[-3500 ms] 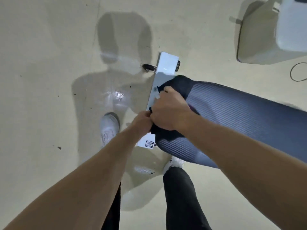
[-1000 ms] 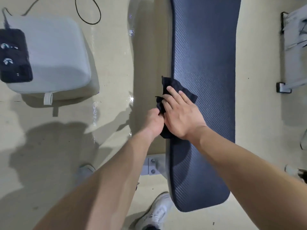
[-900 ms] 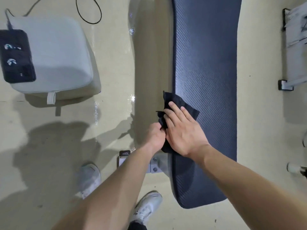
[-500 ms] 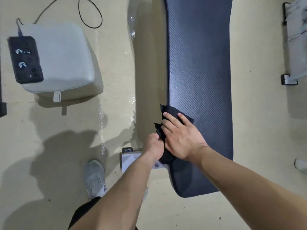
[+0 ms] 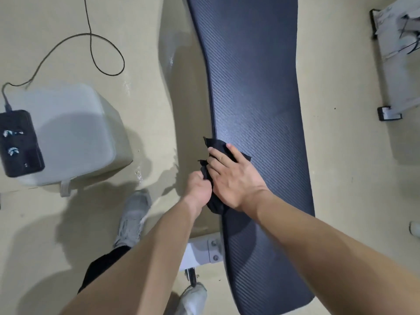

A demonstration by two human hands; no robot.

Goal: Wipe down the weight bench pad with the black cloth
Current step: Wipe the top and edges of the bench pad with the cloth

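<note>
While the person leans over the bench, the left hand point(image 5: 198, 189) is curled tight, pinching the cloth's point(image 5: 218, 149) edge where it hangs off the pad point(image 5: 256, 92), probably to stop it bunching. Just beside it, the right hand point(image 5: 236, 178) lies flat, fingers point(image 5: 219, 159) spread and pressing rather than gripping, so the cloth stays against the surface. Its crumpled front pokes out just past those fingertips, at the pad's near-left edge. Beyond them most of the pad stretches away bare.
</note>
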